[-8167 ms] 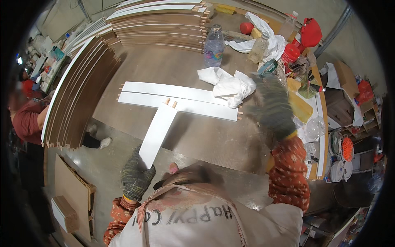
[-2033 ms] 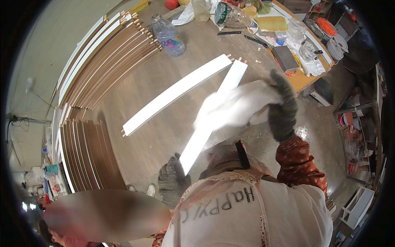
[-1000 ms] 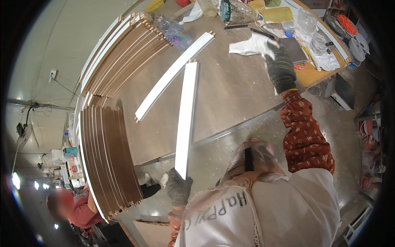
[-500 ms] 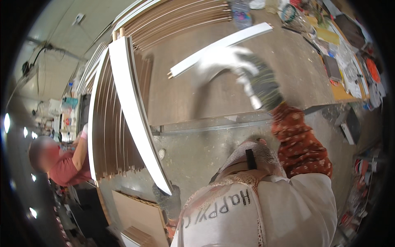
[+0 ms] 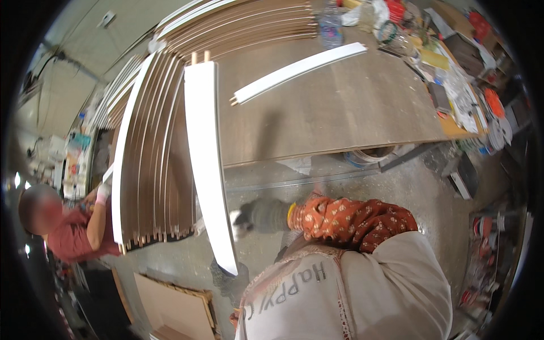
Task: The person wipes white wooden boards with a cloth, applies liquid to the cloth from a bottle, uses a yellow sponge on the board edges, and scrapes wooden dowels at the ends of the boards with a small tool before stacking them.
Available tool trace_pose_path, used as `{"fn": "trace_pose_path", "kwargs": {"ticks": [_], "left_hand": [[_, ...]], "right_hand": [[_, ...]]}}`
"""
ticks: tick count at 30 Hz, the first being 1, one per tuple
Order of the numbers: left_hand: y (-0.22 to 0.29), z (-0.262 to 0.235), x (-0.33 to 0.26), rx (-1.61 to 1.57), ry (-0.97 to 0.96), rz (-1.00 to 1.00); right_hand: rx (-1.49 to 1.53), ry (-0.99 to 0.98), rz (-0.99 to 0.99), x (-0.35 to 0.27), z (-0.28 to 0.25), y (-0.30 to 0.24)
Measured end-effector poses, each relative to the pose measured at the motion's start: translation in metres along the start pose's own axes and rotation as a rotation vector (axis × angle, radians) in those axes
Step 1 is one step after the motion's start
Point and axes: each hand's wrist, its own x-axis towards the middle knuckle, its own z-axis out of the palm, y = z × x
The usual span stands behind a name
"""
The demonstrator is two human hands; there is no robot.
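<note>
My left hand (image 5: 226, 279), in a grey glove, grips the near end of a long white board (image 5: 205, 153) with two wooden dowels at its far end. The board lies over the left edge of the wooden table (image 5: 340, 107), beside a stack of upright brown panels (image 5: 153, 158). My right hand (image 5: 258, 215), also in a grey glove, reaches left across my body and rests by the white board's right edge, near its lower part. A second white board (image 5: 297, 71) lies flat on the table farther away.
Another person in a red shirt (image 5: 68, 226) stands at the left beyond the panel stack. A plastic bottle (image 5: 330, 28), rags and tools crowd the table's far right end. A flat cardboard-coloured panel (image 5: 170, 300) lies on the floor at lower left.
I have swung the white board off the table middle and over to the left by the panel stack. My right hand dropped from the far table to the board's near part.
</note>
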Motion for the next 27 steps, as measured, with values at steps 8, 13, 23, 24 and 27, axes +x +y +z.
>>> {"fn": "trace_pose_path", "kwargs": {"ticks": [8,13,23,24,27], "left_hand": [[0.028,0.038,0.008,-0.203,-0.431,0.112],[0.084,0.067,0.006,-0.270,-0.542,0.198],[0.194,0.117,-0.027,-0.146,-0.655,0.286],[0.202,0.121,-0.029,-0.134,-0.645,0.286],[0.220,0.129,-0.038,-0.111,-0.616,0.273]], "right_hand": [[0.709,0.762,0.415,-0.174,-0.066,0.053],[0.848,1.542,0.470,-0.250,-0.105,0.079],[0.932,1.870,0.331,-0.315,-0.160,0.156],[0.838,1.886,0.377,-0.311,-0.173,0.160],[0.483,1.345,0.325,-0.321,-0.227,0.183]]}}
